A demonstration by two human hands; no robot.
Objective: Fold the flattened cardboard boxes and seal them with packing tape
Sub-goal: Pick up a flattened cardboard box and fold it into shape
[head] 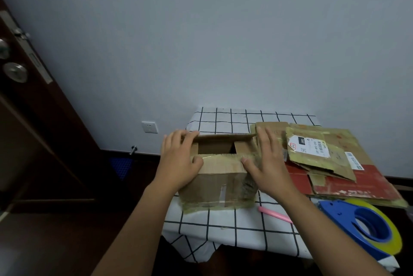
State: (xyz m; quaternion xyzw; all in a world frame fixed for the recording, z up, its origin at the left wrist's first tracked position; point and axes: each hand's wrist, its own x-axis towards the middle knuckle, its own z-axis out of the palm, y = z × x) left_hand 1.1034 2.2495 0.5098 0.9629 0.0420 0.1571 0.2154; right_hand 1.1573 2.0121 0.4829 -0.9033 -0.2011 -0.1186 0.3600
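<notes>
Table (234, 228): box (218, 184) between left hand (178, 159), right hand (268, 159)

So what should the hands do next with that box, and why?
Probably press the near flap down flat onto the box. The top is not closed yet: a dark gap shows between the near flap and the far flap. The left hand and right hand rest on the flaps, and the tape dispenser lies untouched on the table.
</notes>
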